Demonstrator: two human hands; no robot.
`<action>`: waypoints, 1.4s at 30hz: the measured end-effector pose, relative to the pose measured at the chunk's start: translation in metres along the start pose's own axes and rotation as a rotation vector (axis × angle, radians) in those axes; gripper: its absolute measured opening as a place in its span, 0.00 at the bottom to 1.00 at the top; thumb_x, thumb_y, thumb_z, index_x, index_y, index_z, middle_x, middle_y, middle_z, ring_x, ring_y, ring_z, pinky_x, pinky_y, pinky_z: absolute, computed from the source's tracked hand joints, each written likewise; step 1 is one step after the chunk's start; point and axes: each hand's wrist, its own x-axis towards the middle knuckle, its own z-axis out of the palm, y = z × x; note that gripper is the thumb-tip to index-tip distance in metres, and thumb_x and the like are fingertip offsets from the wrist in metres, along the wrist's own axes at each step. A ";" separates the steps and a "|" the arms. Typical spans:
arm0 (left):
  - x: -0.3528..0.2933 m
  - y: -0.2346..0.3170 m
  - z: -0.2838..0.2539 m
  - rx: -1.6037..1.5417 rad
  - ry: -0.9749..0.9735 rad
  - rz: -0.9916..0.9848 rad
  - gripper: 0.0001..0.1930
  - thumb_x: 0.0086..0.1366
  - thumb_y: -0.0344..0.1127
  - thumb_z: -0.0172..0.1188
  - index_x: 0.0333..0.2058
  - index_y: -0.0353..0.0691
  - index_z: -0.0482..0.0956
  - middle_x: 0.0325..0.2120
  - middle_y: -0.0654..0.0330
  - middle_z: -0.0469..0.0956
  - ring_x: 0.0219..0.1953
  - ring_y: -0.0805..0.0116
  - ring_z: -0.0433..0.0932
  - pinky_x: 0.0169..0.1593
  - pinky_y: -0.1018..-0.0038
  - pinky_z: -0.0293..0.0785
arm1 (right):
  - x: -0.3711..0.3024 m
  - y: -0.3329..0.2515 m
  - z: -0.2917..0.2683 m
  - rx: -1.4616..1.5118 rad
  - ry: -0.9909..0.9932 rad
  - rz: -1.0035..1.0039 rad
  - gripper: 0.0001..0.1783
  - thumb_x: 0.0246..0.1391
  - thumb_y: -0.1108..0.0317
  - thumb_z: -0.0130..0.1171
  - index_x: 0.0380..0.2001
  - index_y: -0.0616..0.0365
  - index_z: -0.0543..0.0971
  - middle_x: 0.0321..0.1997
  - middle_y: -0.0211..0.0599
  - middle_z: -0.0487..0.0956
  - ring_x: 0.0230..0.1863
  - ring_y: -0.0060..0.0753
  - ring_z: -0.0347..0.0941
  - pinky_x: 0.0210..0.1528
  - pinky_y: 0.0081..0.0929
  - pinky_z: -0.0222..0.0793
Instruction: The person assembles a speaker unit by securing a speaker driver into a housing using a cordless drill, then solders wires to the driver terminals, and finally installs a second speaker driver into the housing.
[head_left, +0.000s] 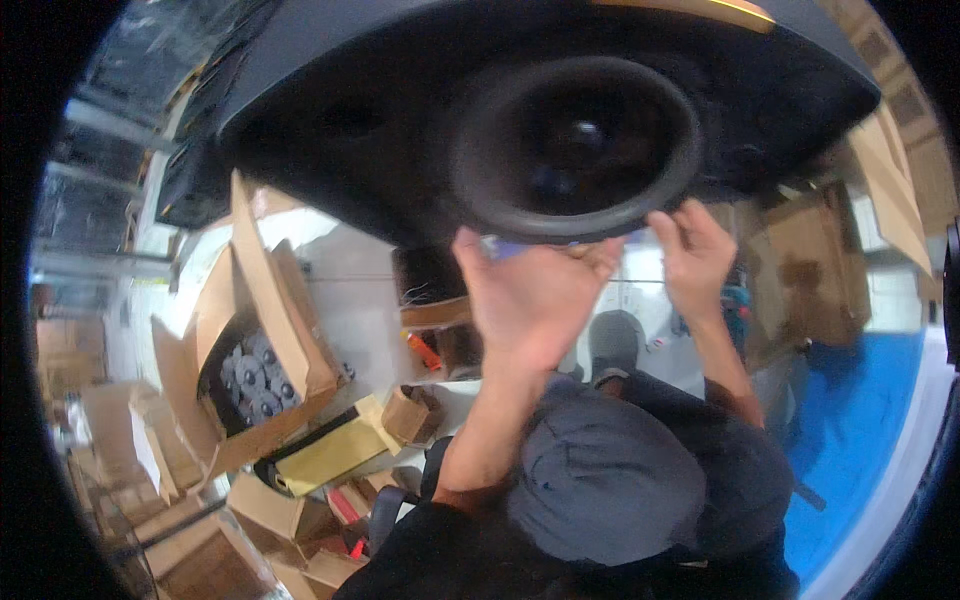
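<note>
A large black moulded housing (380, 180) fills the top of the head view. On it is a thick round black ring (478, 180) around a dark, glossy recess. My left hand (535, 300) reaches up to the ring's lower edge, thumb at the left and fingers curled toward its underside. At the lower right of the ring, my right hand (695, 250) pinches the edge between thumb and fingers. A bluish-purple strip shows just beneath the ring, between the hands; what it is, I cannot tell. Some fingertips are hidden against the ring.
An open cardboard box (290, 340) of grey parts with black knobs stands at left, near a yellow-topped piece (335, 450). More cartons (190, 540) lie lower left. An orange tool (422, 350) lies on the floor. Blue flooring (850, 430) and upright cardboard (815, 265) are at right.
</note>
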 end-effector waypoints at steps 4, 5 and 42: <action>0.004 0.001 0.002 -0.107 0.021 -0.078 0.51 0.52 0.61 0.57 0.67 0.34 0.48 0.68 0.38 0.42 0.68 0.42 0.43 0.62 0.53 0.57 | 0.004 0.001 -0.004 -0.051 -0.028 -0.070 0.07 0.53 0.73 0.64 0.29 0.67 0.78 0.24 0.37 0.80 0.28 0.17 0.73 0.33 0.21 0.70; 0.005 0.000 0.003 -0.047 0.014 -0.071 0.51 0.53 0.60 0.57 0.67 0.34 0.48 0.68 0.37 0.41 0.69 0.42 0.43 0.62 0.53 0.58 | 0.005 0.001 -0.005 0.035 -0.043 -0.051 0.08 0.54 0.73 0.63 0.32 0.67 0.77 0.26 0.38 0.80 0.30 0.18 0.75 0.34 0.21 0.71; -0.018 0.010 -0.023 0.970 0.108 0.662 0.22 0.73 0.34 0.49 0.62 0.47 0.56 0.41 0.62 0.75 0.33 0.68 0.78 0.45 0.57 0.83 | -0.020 0.016 0.029 0.883 -0.181 0.266 0.14 0.63 0.74 0.54 0.50 0.67 0.72 0.47 0.42 0.79 0.48 0.33 0.78 0.52 0.34 0.77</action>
